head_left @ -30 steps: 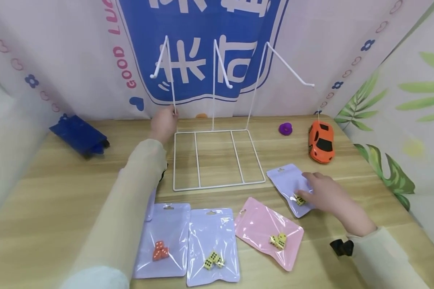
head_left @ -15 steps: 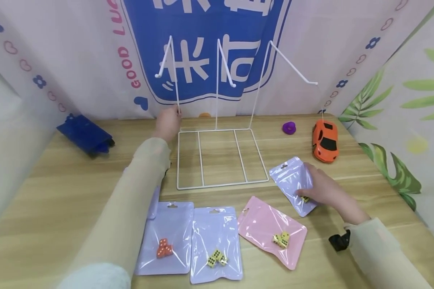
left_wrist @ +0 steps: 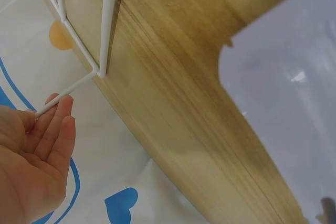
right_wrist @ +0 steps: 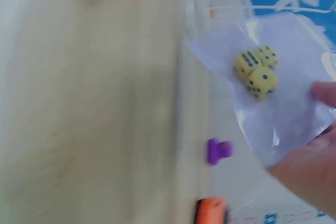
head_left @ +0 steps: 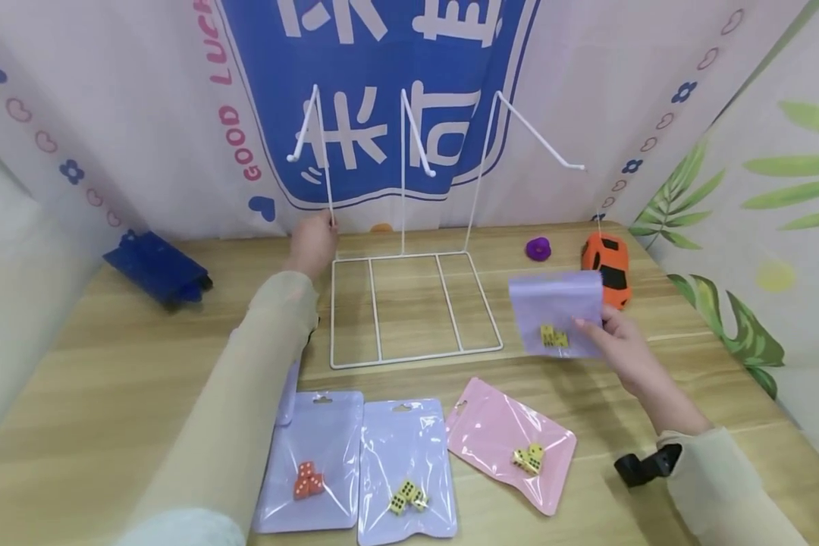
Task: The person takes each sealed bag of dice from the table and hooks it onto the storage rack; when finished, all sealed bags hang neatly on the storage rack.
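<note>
With its thumb and fingertips my left hand [head_left: 312, 244] pinches the left upright of a white wire rack [head_left: 416, 357]; the left wrist view shows that grip on the wire [left_wrist: 79, 83]. The rack has a flat base and three hooks at its top. My right hand [head_left: 624, 355] grips a lilac zip bag [head_left: 528, 303] by its side, raised off the table. Its upper part folds over in the head view. Several yellow dice [right_wrist: 254, 72] sit inside, seen through the clear film in the right wrist view. Part of my right fingers is hidden by the bag.
At the front lie a lilac bag with orange dice [head_left: 273, 455], a lilac bag with yellow dice [head_left: 403, 444] and a pink bag [head_left: 487, 425]. Another lilac bag is partly under my left sleeve. An orange toy car [head_left: 614, 277], purple object [head_left: 538, 249] and blue packet [head_left: 155, 265] stand farther back.
My right hand has taken hold of the lilac bag and lifted it from the table; it now covers part of the car. My left hand stays on the rack's upright.
</note>
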The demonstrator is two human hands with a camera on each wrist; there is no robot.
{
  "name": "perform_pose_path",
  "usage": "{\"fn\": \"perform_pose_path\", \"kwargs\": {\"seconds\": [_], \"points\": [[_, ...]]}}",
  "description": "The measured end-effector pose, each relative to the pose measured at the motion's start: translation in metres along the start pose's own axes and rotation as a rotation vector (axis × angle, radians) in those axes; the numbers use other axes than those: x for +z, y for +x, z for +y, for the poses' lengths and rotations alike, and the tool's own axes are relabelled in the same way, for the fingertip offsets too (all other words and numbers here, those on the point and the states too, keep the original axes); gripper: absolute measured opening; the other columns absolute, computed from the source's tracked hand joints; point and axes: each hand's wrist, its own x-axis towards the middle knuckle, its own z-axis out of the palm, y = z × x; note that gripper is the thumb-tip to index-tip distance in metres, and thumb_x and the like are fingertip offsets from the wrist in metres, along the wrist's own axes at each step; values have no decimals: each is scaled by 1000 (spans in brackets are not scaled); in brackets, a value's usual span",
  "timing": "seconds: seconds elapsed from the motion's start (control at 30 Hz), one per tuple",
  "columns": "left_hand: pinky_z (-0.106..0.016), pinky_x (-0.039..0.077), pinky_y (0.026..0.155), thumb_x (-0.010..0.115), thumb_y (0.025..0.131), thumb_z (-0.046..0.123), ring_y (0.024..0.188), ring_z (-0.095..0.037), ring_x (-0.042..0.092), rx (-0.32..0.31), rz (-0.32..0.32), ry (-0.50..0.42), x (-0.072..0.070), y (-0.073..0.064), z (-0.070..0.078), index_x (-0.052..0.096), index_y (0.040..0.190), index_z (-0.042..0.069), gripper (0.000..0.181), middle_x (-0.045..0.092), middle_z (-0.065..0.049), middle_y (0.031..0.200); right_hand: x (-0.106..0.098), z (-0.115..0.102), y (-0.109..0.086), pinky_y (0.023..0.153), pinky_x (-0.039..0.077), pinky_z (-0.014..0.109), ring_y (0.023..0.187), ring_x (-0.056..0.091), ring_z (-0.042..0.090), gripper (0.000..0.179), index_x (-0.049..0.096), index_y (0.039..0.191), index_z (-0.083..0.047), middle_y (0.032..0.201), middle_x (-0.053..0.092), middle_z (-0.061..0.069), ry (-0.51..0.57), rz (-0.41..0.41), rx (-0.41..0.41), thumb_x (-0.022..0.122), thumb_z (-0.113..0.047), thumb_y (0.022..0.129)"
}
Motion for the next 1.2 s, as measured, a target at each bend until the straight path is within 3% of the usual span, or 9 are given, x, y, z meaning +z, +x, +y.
{"fn": "perform_pose_path", "kwargs": {"seconds": [0.13,0.2,0.27,0.33,0.47,0.73,0.87,1.07,1.2], "points": [[-39,46,70,40,97,11,77,-28,53,1,6,5,1,-1,-2,52,98,2,15,56,-13,84,7,-37,4,74,49,20,87,61,7,19,62,101,-13,95,65,-6,412,96,-181,51,-1,92],[-39,46,69,40,97,11,76,-28,53,8,14,11,1,-1,-3,52,97,2,15,56,-13,83,10,-58,7,74,51,23,86,62,12,20,65,98,-9,94,66,0,575,132,-268,52,3,90],[-38,46,69,40,97,11,75,-27,53,14,15,9,4,-1,-3,52,96,3,15,56,-13,82,11,-77,9,75,51,25,87,62,15,17,65,100,-3,95,65,5,656,151,-329,54,4,89],[-38,46,69,39,97,11,75,-28,53,19,12,7,5,-1,-4,52,96,2,15,56,-13,82,10,-91,12,75,51,26,88,60,17,17,63,103,0,97,64,8,658,162,-349,56,1,88],[-40,45,70,40,96,9,77,-29,53,22,13,-3,5,-3,-6,51,97,1,14,56,-14,83,11,-105,19,78,50,25,94,57,20,20,61,107,0,102,61,9,646,172,-289,60,-4,87],[-42,45,72,41,96,9,79,-31,54,40,31,6,2,-4,-3,51,98,1,13,58,-17,85,12,-100,30,80,48,22,96,56,18,15,62,102,-6,103,59,6,597,219,-181,60,-7,87],[-42,45,72,41,96,8,78,-31,54,41,36,12,1,-5,-2,51,98,1,13,58,-16,84,14,-98,40,81,47,22,98,55,18,15,60,103,-7,105,57,6,525,220,-146,60,-9,88],[-40,45,70,41,96,8,77,-29,54,33,30,0,1,-5,-2,51,97,1,12,57,-15,83,20,-98,66,98,37,36,112,51,23,35,51,122,0,122,54,12,336,240,-74,57,-14,91],[-38,46,68,40,97,8,76,-28,53,25,13,-8,1,-5,-2,50,97,2,13,56,-14,83,25,-99,87,101,33,40,118,46,27,39,47,127,1,129,48,16,267,273,-42,55,-15,92]]}}
